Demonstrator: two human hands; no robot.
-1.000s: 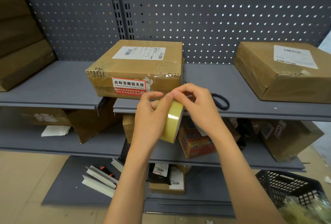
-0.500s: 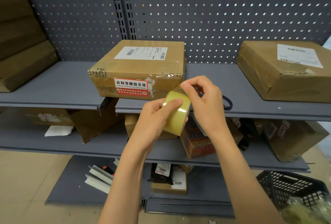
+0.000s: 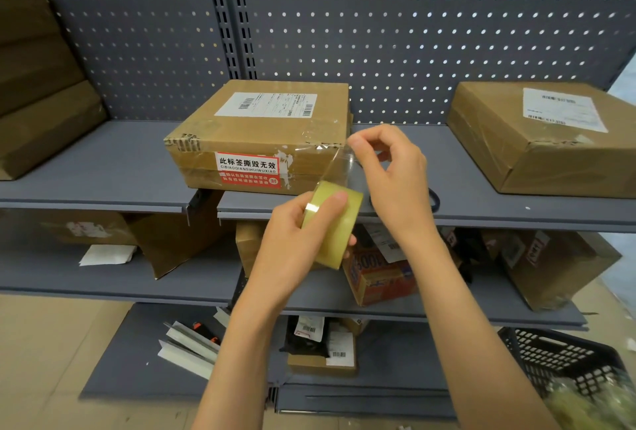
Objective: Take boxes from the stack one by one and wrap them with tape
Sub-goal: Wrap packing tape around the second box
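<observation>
A cardboard box [image 3: 261, 140] with a white shipping label and a red sticker lies on the top grey shelf [image 3: 103, 168]. In front of its right corner my left hand [image 3: 296, 244] grips a yellowish roll of clear tape [image 3: 335, 226]. My right hand [image 3: 392, 175] pinches the free end of the tape, and a clear strip [image 3: 339, 168] stretches from the roll up to my fingers. The strip hangs just before the box's right front corner. A second cardboard box [image 3: 543, 140] sits at the right of the same shelf.
Black scissor handles [image 3: 434, 199] peek out behind my right wrist on the top shelf. Brown boxes [image 3: 38, 85] are stacked at the far left. Lower shelves hold more parcels, an orange carton [image 3: 382, 278] and papers. A black basket [image 3: 564, 361] stands on the floor at the right.
My right hand has peeled the tape end free and pulled it upward, drawing a clear strip from the roll. My left hand has kept its grip on the roll, slightly lower.
</observation>
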